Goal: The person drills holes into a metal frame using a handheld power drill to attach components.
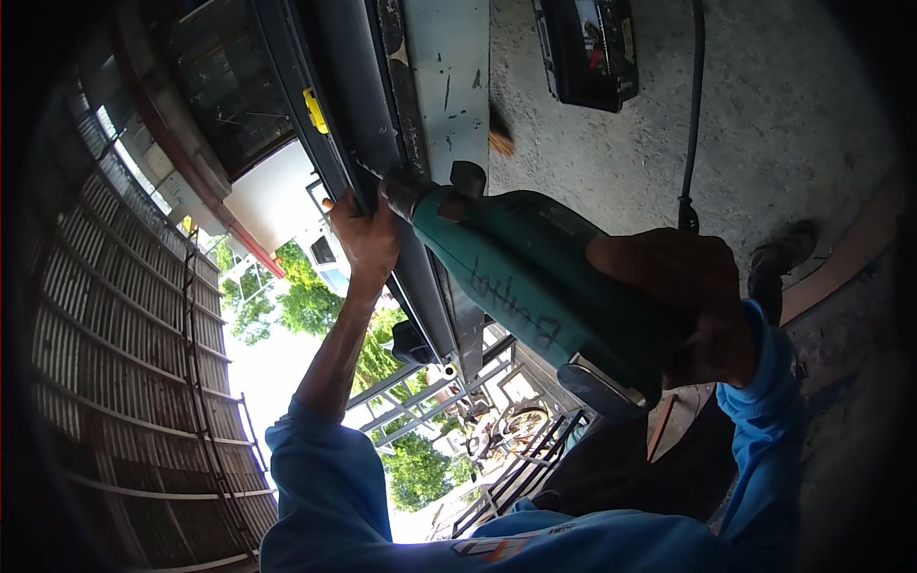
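Observation:
A large green power drill with dark handwriting on its side lies across the middle of the view. My right hand is wrapped round its rear. The thin bit points up and left, its tip at or very near a long dark metal beam; contact is unclear. My left hand is closed on the beam's edge, just left of the drill's chuck. Farther up the beam sits a small yellow object.
A black open box with small items stands on the concrete floor at the upper right. A black cable runs down beside it. Metal frames and a bicycle are below centre; a shod foot shows at right.

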Tool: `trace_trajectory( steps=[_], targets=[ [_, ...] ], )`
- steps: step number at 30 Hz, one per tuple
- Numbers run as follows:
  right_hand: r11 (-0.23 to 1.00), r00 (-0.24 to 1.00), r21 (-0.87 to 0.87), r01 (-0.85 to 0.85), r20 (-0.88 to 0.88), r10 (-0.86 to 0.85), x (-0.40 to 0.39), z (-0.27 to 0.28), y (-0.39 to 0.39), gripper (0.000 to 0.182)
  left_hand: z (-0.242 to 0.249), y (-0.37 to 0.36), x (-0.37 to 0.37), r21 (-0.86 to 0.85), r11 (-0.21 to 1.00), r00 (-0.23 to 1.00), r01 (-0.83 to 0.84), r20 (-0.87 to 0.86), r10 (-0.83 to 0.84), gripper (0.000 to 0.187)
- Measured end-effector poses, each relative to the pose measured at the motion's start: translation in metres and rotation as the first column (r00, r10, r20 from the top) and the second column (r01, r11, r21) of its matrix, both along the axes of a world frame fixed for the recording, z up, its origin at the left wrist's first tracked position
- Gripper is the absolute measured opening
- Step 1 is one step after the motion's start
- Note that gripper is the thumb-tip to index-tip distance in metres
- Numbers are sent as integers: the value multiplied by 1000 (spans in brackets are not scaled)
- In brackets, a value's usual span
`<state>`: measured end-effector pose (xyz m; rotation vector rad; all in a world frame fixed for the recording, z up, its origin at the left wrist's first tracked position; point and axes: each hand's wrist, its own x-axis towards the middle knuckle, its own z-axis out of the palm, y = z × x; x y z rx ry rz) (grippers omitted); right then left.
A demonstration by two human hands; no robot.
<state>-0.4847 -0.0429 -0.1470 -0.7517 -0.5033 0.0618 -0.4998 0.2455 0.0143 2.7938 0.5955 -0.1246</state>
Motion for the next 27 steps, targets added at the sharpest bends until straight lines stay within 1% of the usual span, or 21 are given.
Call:
trace_trajectory(
  steps=[2, 5, 7, 8, 10, 11, 13, 14, 15, 16, 18, 19, 21, 24, 25, 27],
  targets=[
    [1000, 1000, -11, -23, 10, 23, -1, 1, -1, 75, -1, -2, 0, -25, 999, 1000, -28, 14, 28, 22],
    [999, 998, 2, -54, -19, 54, -3, -2, -1, 74, -5, -7, 0, -10, 1000, 998, 9, 56, -8, 22],
    [999, 1000, -33, -26, -17, 25, -3, -2, -2, 74, -6, -7, 0, 13, 1000, 998, -12, 68, 11, 27],
    [999, 1000, -30, -24, -8, 24, -2, -2, -2, 74, -4, -4, -1, 17, 1000, 997, -11, 76, 9, 27],
    [997, 999, -80, -17, 47, 21, 1, -1, -6, 76, -6, 9, -6, 91, 995, 999, 31, 30, -34, 35],
    [996, 998, -87, -20, 61, 25, -2, -2, -6, 76, -6, 13, -6, 122, 992, 1000, -12, 12, 10, 41],
    [987, 980, 54, -152, -120, 158, -10, -6, -3, 80, -6, 18, -10, 97, 995, 999, -25, 22, 23, 41],
    [987, 980, 45, -157, -114, 162, -7, -5, -8, 80, -6, 14, -7, 79, 996, 999, -30, 18, 29, 41],
    [986, 983, -19, -164, -92, 162, -3, -2, -12, 75, -9, 6, -7, 40, 998, 998, -46, 46, 44, 44],
    [982, 984, -80, -169, -70, 163, 0, -1, -15, 71, -11, 1, -4, 36, 998, 998, -49, 49, 47, 44],
    [977, 981, -106, -187, -70, 181, -3, -4, -16, 73, -13, -4, -4, -2, 999, 990, -35, 136, 35, 51],
    [971, 979, -129, -201, -73, 193, -4, -4, -17, 76, -12, 0, -7, -4, 999, 991, -42, 130, 42, 51],
    [974, 980, -121, -194, -77, 185, -2, -5, -16, 74, -10, 9, -8, 46, 998, 996, -53, 80, 49, 58],
    [979, 982, -97, -179, -86, 171, -2, -5, -14, 74, -8, 5, -7, 87, 995, 997, -54, 66, 48, 60],
    [981, 982, -86, -175, -91, 167, -3, -5, -14, 75, -7, 5, -8, 89, 995, 997, -54, 60, 49, 60],
    [983, 985, -107, -151, -96, 140, -6, -2, -12, 77, -7, 6, -7, 40, 996, 992, -82, 95, 78, 55]
  ],
)
